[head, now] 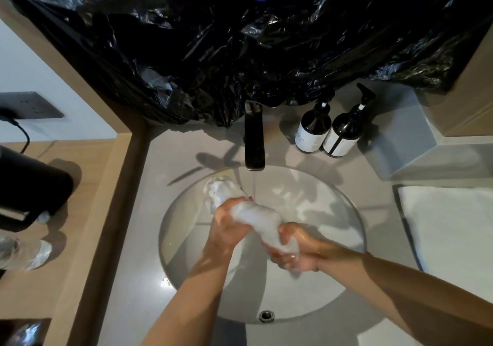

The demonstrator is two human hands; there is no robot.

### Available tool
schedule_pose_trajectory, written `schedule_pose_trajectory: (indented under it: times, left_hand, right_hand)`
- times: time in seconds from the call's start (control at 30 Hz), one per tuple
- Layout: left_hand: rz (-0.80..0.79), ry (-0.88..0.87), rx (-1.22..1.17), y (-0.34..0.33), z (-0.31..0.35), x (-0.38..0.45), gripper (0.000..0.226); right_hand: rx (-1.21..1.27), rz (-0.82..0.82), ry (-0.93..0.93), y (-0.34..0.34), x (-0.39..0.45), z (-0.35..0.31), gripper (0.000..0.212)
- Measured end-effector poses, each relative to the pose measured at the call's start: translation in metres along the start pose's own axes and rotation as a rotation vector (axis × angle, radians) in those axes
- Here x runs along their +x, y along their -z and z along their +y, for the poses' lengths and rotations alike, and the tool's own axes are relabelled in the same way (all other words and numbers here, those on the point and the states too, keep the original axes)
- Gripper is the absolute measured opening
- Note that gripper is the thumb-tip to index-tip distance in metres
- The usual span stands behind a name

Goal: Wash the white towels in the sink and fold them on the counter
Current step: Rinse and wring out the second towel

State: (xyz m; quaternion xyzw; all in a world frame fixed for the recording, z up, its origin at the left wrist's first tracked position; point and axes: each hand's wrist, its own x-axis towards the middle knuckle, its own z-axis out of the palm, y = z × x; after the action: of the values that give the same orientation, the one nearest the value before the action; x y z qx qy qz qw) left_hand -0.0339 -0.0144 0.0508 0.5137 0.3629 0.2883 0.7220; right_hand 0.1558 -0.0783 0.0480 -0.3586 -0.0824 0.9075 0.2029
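My left hand (pixel 226 223) has its fingers curled tight round the far end of the white towel (pixel 256 220), and my right hand (pixel 293 249) clenches the near end, so the cloth is a twisted rope stretched between both fists. I hold it over the sink (pixel 354 212), just in front of the black tap (pixel 254 137), where a thin stream seems to be running, though the blur leaves me unsure. A second pale bundle (pixel 221 188) lies in the sink behind my left fist, probably another towel. To wring well I'd judge I should turn the fists in opposite directions, keep the roll low over the sink so drips stay in, then shift my grip along it and twist again.
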Motion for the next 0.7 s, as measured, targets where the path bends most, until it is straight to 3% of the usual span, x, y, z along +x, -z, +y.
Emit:
schedule_pose_trajectory:
  times: [0.03, 0.1, 0.17, 0.23, 0.3, 0.33, 0.4, 0.43, 0.6, 0.7]
  left_hand:
    - [0.071, -0.031, 0.12, -0.001, -0.001, -0.003, 0.026]
    - [0.072, -0.058, 0.059, -0.003, -0.01, 0.001, 0.047]
    - [0.073, 0.023, 0.153, 0.0, -0.009, 0.005, 0.031]
    - [0.117, -0.035, 0.188, 0.002, 0.006, 0.009, 0.011]
    - [0.114, -0.028, -0.032, 0.002, 0.017, 0.013, 0.016]
    - [0.083, 0.064, -0.214, 0.002, 0.021, 0.016, 0.014]
    - [0.189, 0.373, -0.346, 0.004, 0.031, 0.015, 0.011]
    - [0.2, 0.447, -0.37, 0.007, 0.033, 0.012, 0.009]
    - [0.089, 0.395, -0.187, 0.004, 0.063, 0.009, 0.012]
    - [0.035, 0.492, -0.081, -0.003, 0.077, 0.02, 0.025]
  right_hand:
    - [0.067, -0.027, -0.008, 0.006, 0.004, 0.007, 0.04]
    - [0.137, -0.025, -0.022, 0.006, 0.007, 0.018, 0.037]
    - [0.117, 0.024, -0.024, 0.0, 0.008, 0.022, 0.028]
    - [-0.023, 0.078, 0.004, -0.008, 0.005, 0.025, 0.019]
    - [-0.216, 0.099, 0.055, -0.012, 0.001, 0.028, 0.024]
    - [-0.289, 0.122, 0.08, -0.012, -0.001, 0.029, 0.034]
    - [-0.319, 0.18, 0.119, -0.007, -0.009, 0.029, 0.05]
    - [-0.273, 0.225, 0.15, -0.001, -0.012, 0.028, 0.055]
    - [-0.067, 0.419, 0.358, 0.022, -0.024, 0.006, 0.043]
    - [-0.007, 0.483, 0.426, 0.02, -0.022, -0.009, 0.055]
